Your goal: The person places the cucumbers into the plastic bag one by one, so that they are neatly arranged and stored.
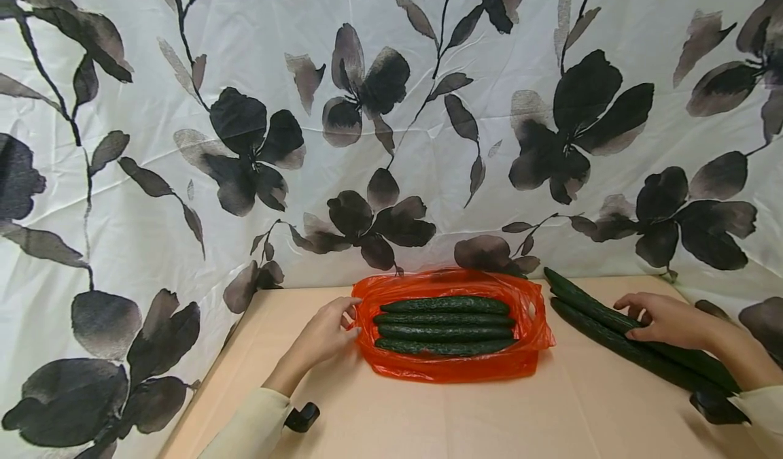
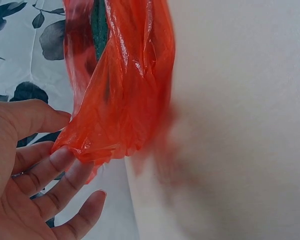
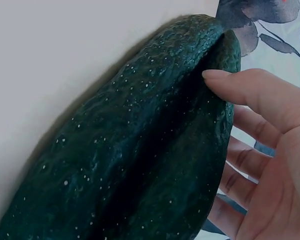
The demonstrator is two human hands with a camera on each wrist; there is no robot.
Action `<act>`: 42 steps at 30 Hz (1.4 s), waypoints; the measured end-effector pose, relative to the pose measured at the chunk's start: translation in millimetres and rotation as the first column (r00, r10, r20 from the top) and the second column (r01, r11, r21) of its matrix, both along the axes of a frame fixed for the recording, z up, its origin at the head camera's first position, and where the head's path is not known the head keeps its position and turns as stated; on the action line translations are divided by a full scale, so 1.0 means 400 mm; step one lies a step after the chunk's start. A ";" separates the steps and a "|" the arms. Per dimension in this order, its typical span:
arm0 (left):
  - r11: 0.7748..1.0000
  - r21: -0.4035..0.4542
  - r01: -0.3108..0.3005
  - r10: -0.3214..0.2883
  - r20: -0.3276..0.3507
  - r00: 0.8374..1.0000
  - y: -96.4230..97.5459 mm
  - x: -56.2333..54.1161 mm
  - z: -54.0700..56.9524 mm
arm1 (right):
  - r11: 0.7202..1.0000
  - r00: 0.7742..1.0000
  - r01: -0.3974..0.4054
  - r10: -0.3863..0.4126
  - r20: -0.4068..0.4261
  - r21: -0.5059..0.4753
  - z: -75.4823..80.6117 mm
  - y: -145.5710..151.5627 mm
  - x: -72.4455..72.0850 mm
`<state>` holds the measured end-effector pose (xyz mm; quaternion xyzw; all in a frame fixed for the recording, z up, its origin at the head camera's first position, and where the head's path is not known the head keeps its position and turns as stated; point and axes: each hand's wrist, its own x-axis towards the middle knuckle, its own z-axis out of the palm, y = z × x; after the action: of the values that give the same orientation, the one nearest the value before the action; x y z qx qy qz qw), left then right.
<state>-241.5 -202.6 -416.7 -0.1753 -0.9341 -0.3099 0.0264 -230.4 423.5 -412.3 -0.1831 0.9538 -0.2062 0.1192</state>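
A: What is held in the orange plastic bag [image 1: 453,367]?

B: Four dark green cucumbers [image 1: 445,325] are laid side by side inside it, on the beige table [image 1: 428,418]. The bag's left edge is touched by the relaxed, nearly straight fingers of the left hand [image 1: 324,336].

A: And outside the bag?

B: Two long, bumpy, dark cucumbers [image 1: 630,347] are seen lying together at the table's right. They are rested on by the right hand [image 1: 663,319], its fingers loosely curved over them, not clenched.
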 end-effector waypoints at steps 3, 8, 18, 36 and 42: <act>1.000 0.004 0.009 -0.009 -0.001 1.000 -0.004 0.004 0.001 | 1.000 1.000 0.014 -0.014 0.020 0.027 0.006 -0.005 0.012; 1.000 0.008 0.021 -0.021 0.001 1.000 -0.011 0.011 0.004 | 0.998 0.999 0.032 -0.034 0.031 0.057 0.014 -0.015 0.032; 1.000 0.008 0.022 -0.022 -0.003 1.000 -0.018 0.017 0.006 | 0.997 0.998 0.040 -0.044 0.049 0.072 0.014 -0.016 0.051; 1.000 0.008 0.022 -0.022 -0.008 1.000 -0.020 0.013 0.003 | 0.999 0.999 -0.031 0.031 -0.013 0.017 0.001 0.009 0.053; 1.000 0.004 0.017 -0.017 0.001 1.000 -0.017 0.011 0.003 | 0.998 0.998 -0.060 0.059 -0.032 -0.019 0.013 0.002 0.055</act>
<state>-237.1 -209.4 -415.5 -0.1830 -0.9320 -0.3120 0.0237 -208.3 424.4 -407.2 -0.2156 0.9476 -0.2094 0.1086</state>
